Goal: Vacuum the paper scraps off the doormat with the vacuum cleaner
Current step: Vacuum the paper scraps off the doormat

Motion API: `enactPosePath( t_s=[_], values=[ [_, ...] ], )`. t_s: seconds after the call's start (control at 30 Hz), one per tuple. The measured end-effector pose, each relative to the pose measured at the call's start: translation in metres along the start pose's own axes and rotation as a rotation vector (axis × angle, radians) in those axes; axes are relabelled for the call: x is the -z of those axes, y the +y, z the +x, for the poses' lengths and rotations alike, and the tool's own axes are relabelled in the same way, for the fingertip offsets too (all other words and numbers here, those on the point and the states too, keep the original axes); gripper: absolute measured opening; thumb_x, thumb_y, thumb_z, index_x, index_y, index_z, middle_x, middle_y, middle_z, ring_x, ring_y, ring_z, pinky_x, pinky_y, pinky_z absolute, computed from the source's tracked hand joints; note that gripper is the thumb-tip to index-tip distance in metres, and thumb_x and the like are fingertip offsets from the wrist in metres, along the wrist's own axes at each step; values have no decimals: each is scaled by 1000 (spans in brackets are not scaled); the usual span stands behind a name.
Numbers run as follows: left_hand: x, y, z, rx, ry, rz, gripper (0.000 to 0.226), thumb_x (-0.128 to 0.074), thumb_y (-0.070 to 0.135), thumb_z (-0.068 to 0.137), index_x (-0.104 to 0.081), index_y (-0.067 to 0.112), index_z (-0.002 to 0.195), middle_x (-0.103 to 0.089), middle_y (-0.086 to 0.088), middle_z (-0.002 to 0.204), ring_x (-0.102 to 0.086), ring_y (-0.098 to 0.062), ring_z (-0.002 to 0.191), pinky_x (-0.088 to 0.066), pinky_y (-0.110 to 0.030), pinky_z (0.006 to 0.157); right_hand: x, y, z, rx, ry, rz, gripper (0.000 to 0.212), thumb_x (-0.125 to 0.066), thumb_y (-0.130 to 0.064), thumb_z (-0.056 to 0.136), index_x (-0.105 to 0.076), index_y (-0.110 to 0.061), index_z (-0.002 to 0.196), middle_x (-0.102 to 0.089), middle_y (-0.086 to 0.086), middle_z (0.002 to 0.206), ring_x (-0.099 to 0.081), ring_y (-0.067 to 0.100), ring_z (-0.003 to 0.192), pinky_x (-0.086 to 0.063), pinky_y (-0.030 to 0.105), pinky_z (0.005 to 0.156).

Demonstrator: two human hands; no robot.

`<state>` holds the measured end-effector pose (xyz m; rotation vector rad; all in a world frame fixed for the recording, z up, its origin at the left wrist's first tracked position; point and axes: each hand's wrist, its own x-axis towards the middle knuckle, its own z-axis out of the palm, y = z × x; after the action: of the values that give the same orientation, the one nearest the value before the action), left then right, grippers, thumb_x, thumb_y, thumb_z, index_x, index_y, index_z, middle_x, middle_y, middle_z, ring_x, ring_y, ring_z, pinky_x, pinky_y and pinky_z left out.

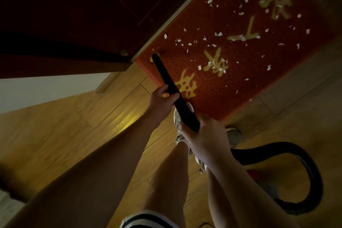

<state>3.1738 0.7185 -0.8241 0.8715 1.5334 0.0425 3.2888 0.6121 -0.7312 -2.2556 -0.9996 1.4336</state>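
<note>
While my left hand [162, 100] and right hand [205, 135] both grip the vacuum tube [167, 79], I see its tip at a corner of the doormat [246, 61], paper scraps [218, 34] strewn beyond.

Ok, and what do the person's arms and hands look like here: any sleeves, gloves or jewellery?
The left hand and right hand are bare: no gloves, and no rings or watch that the dim light shows. The forearms are bare too, with no sleeve in view. Lower down, black-and-white striped shorts and light lace-up shoes show.
</note>
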Motion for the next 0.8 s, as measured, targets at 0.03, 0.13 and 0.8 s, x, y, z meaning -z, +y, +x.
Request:
enactPosePath(
  t_s=[0.03,0.13,0.8],
  values=[
    [2,1,2,-3,-3,5,20,-69,13,93,-69,21,112,-68,-2,113,-69,-15,96,-58,-45,94,-1,-1,2,7,-5,1,25,-69,-40,90,-50,-32,76,-50,-12,54,-45,5,42,-30,19,44],
    [6,5,9,-12,-11,15,19,-68,14,94,-69,23,110,-67,4,108,-69,-13,95,-58,-41,92,-4,-5,9,10,-25,-22,24,-70,-42,89,-51,-31,80,-53,-13,59,-48,2,46,-31,17,45],
    [-19,38,27,-36,-97,107,62,-71,33,86,-56,14,143,-61,-4,136,-63,-17,118,-55,-37,100,28,-6,23,4,67,6,25,-67,-36,92,-47,-31,78,-44,-16,53,-54,-15,60,-40,12,51]
  ],
)
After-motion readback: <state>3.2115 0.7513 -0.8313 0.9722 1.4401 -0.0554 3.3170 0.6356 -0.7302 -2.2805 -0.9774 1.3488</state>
